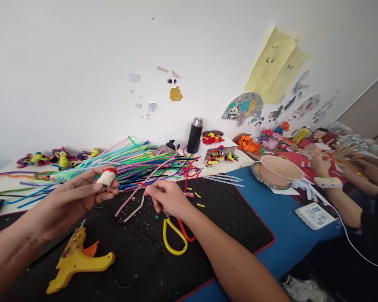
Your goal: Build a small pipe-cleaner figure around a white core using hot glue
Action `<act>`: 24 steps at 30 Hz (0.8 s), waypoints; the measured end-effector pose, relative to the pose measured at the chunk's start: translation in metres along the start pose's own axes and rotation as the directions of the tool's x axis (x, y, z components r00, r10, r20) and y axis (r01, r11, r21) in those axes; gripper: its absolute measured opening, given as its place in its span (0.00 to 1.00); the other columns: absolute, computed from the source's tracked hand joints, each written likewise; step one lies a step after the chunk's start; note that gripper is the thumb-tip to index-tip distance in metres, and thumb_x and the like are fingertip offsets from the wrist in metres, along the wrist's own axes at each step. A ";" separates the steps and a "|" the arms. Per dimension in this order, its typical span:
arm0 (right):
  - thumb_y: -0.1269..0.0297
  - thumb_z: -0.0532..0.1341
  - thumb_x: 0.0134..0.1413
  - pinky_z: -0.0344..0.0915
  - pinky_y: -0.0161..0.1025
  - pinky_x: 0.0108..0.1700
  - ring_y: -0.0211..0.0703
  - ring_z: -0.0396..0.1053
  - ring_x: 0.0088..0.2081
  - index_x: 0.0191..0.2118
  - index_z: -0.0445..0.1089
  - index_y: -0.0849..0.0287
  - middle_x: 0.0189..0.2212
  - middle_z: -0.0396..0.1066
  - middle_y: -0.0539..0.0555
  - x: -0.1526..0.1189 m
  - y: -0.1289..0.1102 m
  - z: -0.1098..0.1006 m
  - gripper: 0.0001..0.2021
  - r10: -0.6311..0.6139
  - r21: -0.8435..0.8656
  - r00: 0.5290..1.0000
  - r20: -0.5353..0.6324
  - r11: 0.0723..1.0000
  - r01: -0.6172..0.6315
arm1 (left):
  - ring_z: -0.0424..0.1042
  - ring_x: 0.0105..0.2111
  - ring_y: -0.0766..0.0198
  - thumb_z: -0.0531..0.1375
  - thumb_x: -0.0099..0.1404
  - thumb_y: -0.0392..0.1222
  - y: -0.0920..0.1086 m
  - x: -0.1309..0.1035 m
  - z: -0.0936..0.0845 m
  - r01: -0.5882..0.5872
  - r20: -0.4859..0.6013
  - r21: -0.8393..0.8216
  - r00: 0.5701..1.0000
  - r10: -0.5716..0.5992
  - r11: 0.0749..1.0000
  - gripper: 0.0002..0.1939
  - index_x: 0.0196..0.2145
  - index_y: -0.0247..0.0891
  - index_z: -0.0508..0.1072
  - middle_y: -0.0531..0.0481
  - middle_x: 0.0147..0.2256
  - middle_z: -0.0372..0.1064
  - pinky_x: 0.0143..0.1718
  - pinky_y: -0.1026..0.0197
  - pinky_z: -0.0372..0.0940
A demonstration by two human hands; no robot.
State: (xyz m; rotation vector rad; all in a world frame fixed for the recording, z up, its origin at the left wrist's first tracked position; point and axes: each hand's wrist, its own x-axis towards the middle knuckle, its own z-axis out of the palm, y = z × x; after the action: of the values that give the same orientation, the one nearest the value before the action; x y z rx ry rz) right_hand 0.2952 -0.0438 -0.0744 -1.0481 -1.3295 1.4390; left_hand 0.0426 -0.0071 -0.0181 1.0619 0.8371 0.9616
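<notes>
My left hand (85,188) is closed around a small cream-coloured coil of pipe cleaner (106,178) with a red band on top, held above the mat. Close by on the right, my right hand (168,199) pinches a short red pipe cleaner (141,184), its end poking out left of the fingertips. A bent white pipe cleaner (135,212) is just below those fingertips. Under my right wrist are scissors with one yellow and one red handle (175,238); the blades are hidden. A yellow glue gun (78,262) lies below my left hand.
Pipe cleaners (151,161) in many colours are heaped behind my hands. A black bottle (195,135) stands against the wall beside a white box (219,147). Scraps dot the black mat (236,222). Rightward are a pink bowl (282,170) and another person's hands (323,163).
</notes>
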 end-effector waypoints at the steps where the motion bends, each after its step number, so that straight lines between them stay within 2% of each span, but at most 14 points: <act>1: 0.52 0.63 0.62 0.53 0.29 0.20 0.31 0.61 0.16 0.36 0.73 0.60 0.16 0.63 0.42 -0.002 -0.001 -0.008 0.15 0.008 -0.010 0.999 -0.036 1.000 -0.009 | 0.81 0.36 0.54 0.77 0.50 0.41 0.000 0.000 -0.001 0.003 -0.001 0.003 1.000 -0.003 1.000 0.25 0.47 0.39 0.81 0.44 0.40 0.81 0.40 0.61 0.80; 5: 0.50 0.65 0.59 0.51 0.29 0.18 0.31 0.60 0.15 0.37 0.73 0.60 0.16 0.63 0.42 -0.012 -0.005 -0.048 0.16 0.031 -0.098 0.981 -0.192 0.994 -0.051 | 0.81 0.36 0.51 0.78 0.49 0.43 -0.002 0.000 0.002 0.014 -0.007 0.005 1.000 -0.014 1.000 0.26 0.46 0.39 0.82 0.41 0.41 0.81 0.38 0.59 0.80; 10: 0.52 0.64 0.58 0.48 0.29 0.17 0.32 0.59 0.14 0.35 0.70 0.58 0.16 0.62 0.41 -0.020 -0.011 -0.103 0.14 0.023 -0.210 0.916 -0.400 0.971 -0.116 | 0.80 0.35 0.50 0.79 0.46 0.43 -0.006 0.001 0.004 0.011 -0.017 0.010 1.000 -0.011 1.000 0.27 0.45 0.39 0.82 0.40 0.39 0.81 0.35 0.59 0.80; 12: 0.55 0.62 0.61 0.50 0.30 0.17 0.33 0.60 0.15 0.34 0.69 0.58 0.17 0.62 0.42 -0.020 -0.011 -0.120 0.11 -0.015 -0.320 0.889 -0.457 0.936 -0.148 | 0.80 0.35 0.50 0.79 0.45 0.44 -0.009 0.003 0.002 0.017 -0.017 0.018 1.000 -0.017 1.000 0.29 0.46 0.39 0.82 0.39 0.39 0.80 0.35 0.58 0.80; 13: 0.56 0.60 0.63 0.52 0.30 0.19 0.34 0.61 0.16 0.33 0.68 0.58 0.18 0.63 0.43 -0.019 -0.011 -0.126 0.11 -0.037 -0.411 0.887 -0.460 0.895 -0.175 | 0.80 0.36 0.49 0.79 0.45 0.44 -0.011 0.004 0.001 0.022 -0.014 0.022 1.000 -0.021 1.000 0.29 0.46 0.39 0.82 0.39 0.39 0.80 0.35 0.58 0.80; 15: 0.58 0.58 0.66 0.57 0.32 0.22 0.35 0.64 0.17 0.35 0.68 0.58 0.19 0.65 0.44 -0.017 -0.011 -0.136 0.10 -0.063 -0.606 0.888 -0.456 0.752 -0.258 | 0.80 0.37 0.48 0.79 0.45 0.45 -0.014 0.005 -0.001 0.033 -0.016 0.031 0.999 -0.033 0.999 0.29 0.46 0.39 0.82 0.39 0.40 0.80 0.36 0.57 0.80; 19: 0.61 0.59 0.66 0.60 0.35 0.27 0.39 0.69 0.21 0.36 0.71 0.58 0.23 0.71 0.48 -0.010 -0.010 -0.141 0.09 -0.073 -0.737 0.888 -0.455 0.591 -0.329 | 0.80 0.38 0.47 0.79 0.45 0.46 -0.016 0.006 -0.003 0.048 -0.038 0.038 0.998 -0.047 0.998 0.29 0.46 0.40 0.82 0.39 0.41 0.80 0.36 0.57 0.80; 24: 0.62 0.63 0.63 0.61 0.38 0.37 0.49 0.74 0.39 0.38 0.77 0.58 0.35 0.78 0.57 -0.002 -0.013 -0.136 0.07 -0.107 -0.871 0.907 -0.408 0.343 -0.351 | 0.80 0.38 0.47 0.79 0.44 0.47 -0.017 0.007 -0.002 0.078 -0.048 0.042 0.996 -0.076 0.996 0.28 0.45 0.41 0.83 0.39 0.41 0.80 0.35 0.58 0.80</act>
State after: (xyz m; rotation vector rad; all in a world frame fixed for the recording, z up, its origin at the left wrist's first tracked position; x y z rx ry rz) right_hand 0.4278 -0.0116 -0.0703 -2.1128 -1.7938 0.2982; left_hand 0.0471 -0.0030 -0.0354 1.0407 0.9340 0.9093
